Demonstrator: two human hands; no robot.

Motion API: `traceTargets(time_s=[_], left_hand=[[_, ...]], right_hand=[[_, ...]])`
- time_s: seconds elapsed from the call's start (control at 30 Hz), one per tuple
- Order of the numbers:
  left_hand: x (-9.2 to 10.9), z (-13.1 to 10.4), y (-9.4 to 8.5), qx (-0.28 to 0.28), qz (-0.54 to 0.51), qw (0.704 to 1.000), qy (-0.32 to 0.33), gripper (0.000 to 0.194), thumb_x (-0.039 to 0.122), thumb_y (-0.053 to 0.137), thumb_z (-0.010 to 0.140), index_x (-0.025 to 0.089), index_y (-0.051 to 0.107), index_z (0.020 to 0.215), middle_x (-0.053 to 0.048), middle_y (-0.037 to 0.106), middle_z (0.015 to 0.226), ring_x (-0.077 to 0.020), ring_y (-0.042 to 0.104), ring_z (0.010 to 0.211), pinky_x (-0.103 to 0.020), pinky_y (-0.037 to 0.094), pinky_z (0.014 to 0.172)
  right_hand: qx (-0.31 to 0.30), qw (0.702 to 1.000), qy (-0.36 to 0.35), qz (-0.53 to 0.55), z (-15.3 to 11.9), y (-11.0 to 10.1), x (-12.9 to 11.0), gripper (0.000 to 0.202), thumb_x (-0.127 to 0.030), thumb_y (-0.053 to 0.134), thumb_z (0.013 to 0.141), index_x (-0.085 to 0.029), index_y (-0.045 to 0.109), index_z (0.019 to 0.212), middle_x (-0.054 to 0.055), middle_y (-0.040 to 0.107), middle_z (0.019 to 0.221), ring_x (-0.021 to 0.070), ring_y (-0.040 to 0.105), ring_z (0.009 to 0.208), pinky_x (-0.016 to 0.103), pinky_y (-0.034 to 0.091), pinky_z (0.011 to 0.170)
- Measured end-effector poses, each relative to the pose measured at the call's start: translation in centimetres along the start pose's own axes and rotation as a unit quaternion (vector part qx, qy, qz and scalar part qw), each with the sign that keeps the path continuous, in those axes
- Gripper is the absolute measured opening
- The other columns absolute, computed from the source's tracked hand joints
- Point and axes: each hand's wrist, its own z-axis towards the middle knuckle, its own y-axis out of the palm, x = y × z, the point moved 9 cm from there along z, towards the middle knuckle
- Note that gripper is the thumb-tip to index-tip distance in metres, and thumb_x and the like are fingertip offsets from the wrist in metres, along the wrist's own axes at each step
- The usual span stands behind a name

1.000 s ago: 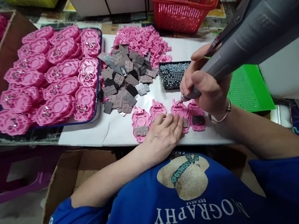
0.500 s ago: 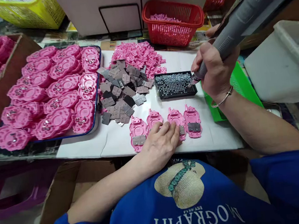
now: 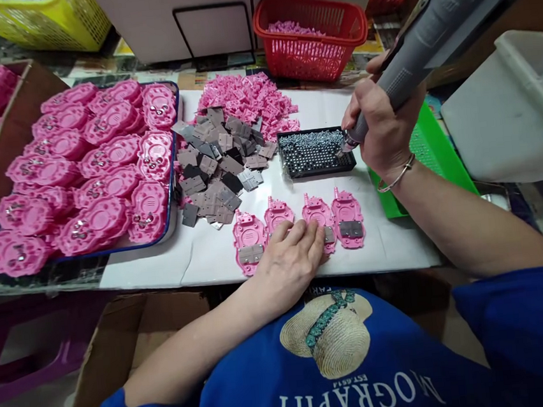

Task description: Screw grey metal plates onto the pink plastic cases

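Note:
My right hand [image 3: 381, 119] is wrapped round a grey electric screwdriver [image 3: 412, 68], whose tip is at the right part of a black tray of screws [image 3: 318, 160]. Several pink plastic shells stand in a row near the table's front edge, among them the leftmost shell [image 3: 249, 234] and the rightmost shell [image 3: 348, 212]; grey metal plates lie on them. My left hand [image 3: 295, 252] rests over the middle shells, palm down, covering parts of them. Its fingers lie side by side, and whether they pinch anything is hidden.
Loose metal plates [image 3: 218, 170] and small pink parts [image 3: 247, 103] are heaped behind. A tray [image 3: 176, 206] of stacked pink shells stands left, a red basket [image 3: 311, 40] behind, a green tray [image 3: 460, 172] and a whitish bin [image 3: 493, 112] right.
The screwdriver tip has shifted slightly left and down over the screw tray, with my right hand moving along. My left hand stays on the shells. The whole view has shifted a little.

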Motion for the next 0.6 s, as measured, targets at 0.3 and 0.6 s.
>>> traceTargets(time_s=[0.3, 0.6], left_hand=[[-0.1, 0.1, 0.0, -0.006, -0.005, 1.000, -0.004, 0.033, 0.024, 0.049, 0.101, 0.004, 0.062, 0.123, -0.013, 0.069, 0.125, -0.0247, 0.062, 0.109, -0.039, 0.044, 0.093], [0.0, 0.2, 0.1, -0.024, -0.001, 1.000, -0.002, 0.033, 0.024, 0.048, 0.101, 0.004, 0.061, 0.125, -0.013, 0.069, 0.125, -0.0241, 0.062, 0.107, -0.038, 0.044, 0.091]], right_hand=[[0.012, 0.996, -0.056, 0.068, -0.1, 0.9, -5.3, 0.038, -0.051, 0.075, 0.074, -0.028, 0.055, 0.096, -0.006, 0.040, 0.058, 0.0075, 0.039, 0.041, 0.027, 0.033, 0.040], [-0.077, 0.990, 0.011, 0.117, -5.4, 4.1, -7.5, 0.037, -0.045, 0.077, 0.074, -0.029, 0.056, 0.099, -0.006, 0.046, 0.057, 0.0086, 0.040, 0.038, 0.027, 0.030, 0.033]])
